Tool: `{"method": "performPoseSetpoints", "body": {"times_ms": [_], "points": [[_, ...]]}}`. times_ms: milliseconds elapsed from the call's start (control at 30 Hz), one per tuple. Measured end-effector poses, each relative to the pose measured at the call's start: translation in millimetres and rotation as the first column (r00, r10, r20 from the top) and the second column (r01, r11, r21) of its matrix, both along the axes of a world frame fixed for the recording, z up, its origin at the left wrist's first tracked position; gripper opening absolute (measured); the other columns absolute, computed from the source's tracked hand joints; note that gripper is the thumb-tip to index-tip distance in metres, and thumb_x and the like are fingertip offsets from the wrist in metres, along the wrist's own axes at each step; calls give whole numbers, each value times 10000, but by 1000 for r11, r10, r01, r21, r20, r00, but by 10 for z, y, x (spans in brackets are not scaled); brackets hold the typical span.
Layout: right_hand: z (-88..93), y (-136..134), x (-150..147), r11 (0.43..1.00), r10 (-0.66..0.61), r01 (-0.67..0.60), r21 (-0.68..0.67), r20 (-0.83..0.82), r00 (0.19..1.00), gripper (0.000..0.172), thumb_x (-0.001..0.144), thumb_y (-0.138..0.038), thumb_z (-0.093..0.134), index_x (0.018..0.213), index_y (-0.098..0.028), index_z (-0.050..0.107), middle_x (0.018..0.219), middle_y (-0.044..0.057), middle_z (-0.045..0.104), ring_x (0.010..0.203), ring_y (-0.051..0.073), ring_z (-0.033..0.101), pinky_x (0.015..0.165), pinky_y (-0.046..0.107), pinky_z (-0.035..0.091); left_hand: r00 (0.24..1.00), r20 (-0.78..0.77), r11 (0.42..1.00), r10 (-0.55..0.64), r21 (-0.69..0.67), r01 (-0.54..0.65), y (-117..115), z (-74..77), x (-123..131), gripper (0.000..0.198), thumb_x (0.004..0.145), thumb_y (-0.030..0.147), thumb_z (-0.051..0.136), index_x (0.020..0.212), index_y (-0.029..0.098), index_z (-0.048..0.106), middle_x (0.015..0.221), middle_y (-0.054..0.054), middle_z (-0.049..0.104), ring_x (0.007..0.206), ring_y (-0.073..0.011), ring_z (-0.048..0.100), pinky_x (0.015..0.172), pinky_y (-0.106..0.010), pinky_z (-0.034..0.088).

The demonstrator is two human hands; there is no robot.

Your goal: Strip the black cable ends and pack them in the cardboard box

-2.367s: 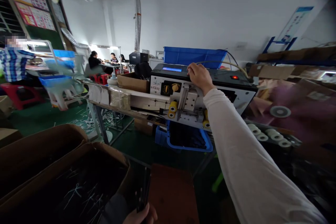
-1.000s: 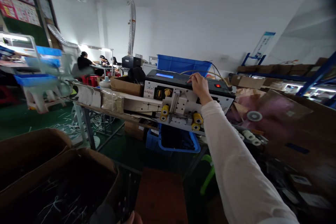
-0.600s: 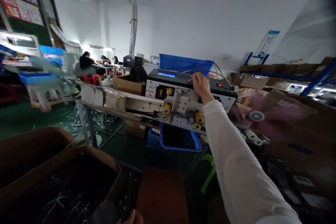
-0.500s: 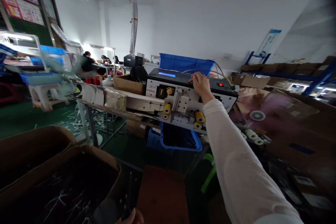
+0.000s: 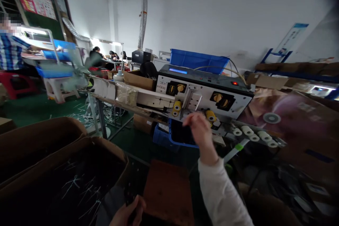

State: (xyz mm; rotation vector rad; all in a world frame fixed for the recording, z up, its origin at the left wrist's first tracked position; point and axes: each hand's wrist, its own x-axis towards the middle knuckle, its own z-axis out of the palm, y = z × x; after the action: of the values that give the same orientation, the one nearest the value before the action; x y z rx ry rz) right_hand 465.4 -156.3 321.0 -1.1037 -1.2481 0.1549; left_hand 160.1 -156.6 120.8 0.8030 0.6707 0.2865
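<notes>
We record the scene from left to right, placing each item by the fingers. Far left of both hands, a co-worker in a blue plaid shirt [image 5: 10, 51] sits at a bench. Just left of the left hand's fingers stands an open cardboard carton [image 5: 60, 180], with loose white wire offcuts [image 5: 79, 194] lying inside it.

The left hand [image 5: 128, 212] sits at the bottom edge of the view, its fingers [image 5: 137, 203] clenched around a slender dark bundle [image 5: 131, 192]; the light is too poor to identify the bundle further. Right of those fingers lies a brown board [image 5: 166, 194].

Higher up, the right hand [image 5: 200, 136] is blurred, its fingers [image 5: 190, 120] released and grasping nothing — they are spread just below a yellow feed roller [image 5: 210, 115]. The wire-cutting machine [image 5: 203, 93] stands directly beyond these fingers on a bench, with a blue crate [image 5: 180, 137] beneath it. Right of the fingers, white tape rolls [image 5: 254, 136] sit in a row — whether they touch the machine we cannot tell.
</notes>
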Motion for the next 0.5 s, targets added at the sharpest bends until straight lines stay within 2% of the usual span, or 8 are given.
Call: {"method": "performPoseSetpoints", "body": {"times_ms": [33,67,133,200,267,300,400,500], "points": [[-264,13,-192,963,202,-205,-177,-32,979,197,867,-452,516,897,-282,612,749,27,626,722,199,611,702,382,514,1000,28,1000,9,-18,-8,18,-39,4,565,614,689,655,768,149,589,401,72,322,365,-41,233,398,-188,152],[-500,71,-352,886,326,-344,-311,-111,939,203,843,-442,563,933,-269,620,826,36,646,767,194,613,707,370,517,998,54,999,13,-32,-11,32,-75,6,561,611,687,659,759,151,580,383,80,306,343,-37,200,385,-190,133],[-850,312,-567,856,289,-410,-314,-367,884,303,766,-439,654,1001,-254,601,999,45,630,859,180,605,717,334,517,995,98,999,30,-41,-26,42,-120,2,541,640,675,645,760,152,573,372,85,309,321,-31,156,368,-193,114],[-1008,665,-654,906,146,-356,-228,-622,769,387,725,-440,672,1046,-251,568,1092,48,589,882,164,596,713,308,513,992,119,999,42,-39,-38,25,-129,-14,508,679,645,636,766,148,573,379,81,332,322,-26,149,366,-190,116],[-1008,1038,-656,963,21,-213,-166,-741,671,366,744,-426,628,1058,-261,541,1126,37,566,902,151,588,710,286,510,990,132,998,51,-41,-46,-9,-119,-34,486,698,623,635,771,147,573,383,80,335,323,-26,159,367,-188,124],[-969,1207,-643,979,-39,-124,-161,-750,661,334,767,-415,591,1059,-264,529,1135,33,559,922,150,582,713,282,510,989,137,998,49,-41,-44,-26,-114,-46,485,697,621,637,773,146,574,385,80,335,322,-27,168,366,-189,130],[-810,1590,-608,977,-203,101,-186,-696,689,295,847,-390,459,1103,-245,479,1172,61,537,994,165,555,757,320,512,988,148,999,46,-24,-43,-58,-131,-84,486,709,618,627,778,139,583,406,70,361,329,-29,197,370,-190,164],[-698,1777,-589,966,-260,188,-180,-643,720,350,905,-381,343,1208,-219,410,1224,120,505,1063,197,520,841,410,487,984,168,998,62,-11,-61,-57,-180,-127,480,750,607,589,789,129,600,421,67,367,335,-25,186,377,-192,186]]}}
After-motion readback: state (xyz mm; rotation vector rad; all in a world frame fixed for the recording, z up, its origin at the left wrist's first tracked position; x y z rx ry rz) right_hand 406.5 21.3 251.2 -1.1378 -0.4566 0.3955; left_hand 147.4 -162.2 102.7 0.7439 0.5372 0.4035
